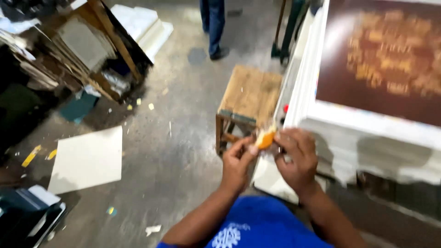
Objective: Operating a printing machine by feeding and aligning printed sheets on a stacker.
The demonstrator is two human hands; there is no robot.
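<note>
Hands meet in front of the person's chest, above a dusty concrete floor (174, 156). Left hand (237, 163) is curled, thumb and forefinger pinching the lower edge of a small orange object (266, 138); right hand (297, 158) is bent over from the other side, its fingertips closed on the same object and on something pale and crinkled around it, which is too blurred to identify. Object sits between the two hands, held in the air just in front of a low wooden stool (250, 94) and beside the corner of a tall stack of white sheets (367, 138). Top of that stack carries a dark brown printed sheet (381, 55) with gold markings, blurred by motion. Stool stands on the floor, its worn plank seat bare, touching or very near the stack's left side; I cannot tell which. On the floor to the left lies a large pale board (87, 158), flat, well apart from the hands, with small yellow scraps scattered about it. Beyond it, at upper left, a heap of boards and paper waste (78, 50) leans in disorder. At the top of the view stand another person's legs (212, 25) in dark trousers, well apart from the working hands. Wearer has a blue shirt (262, 227).
</note>
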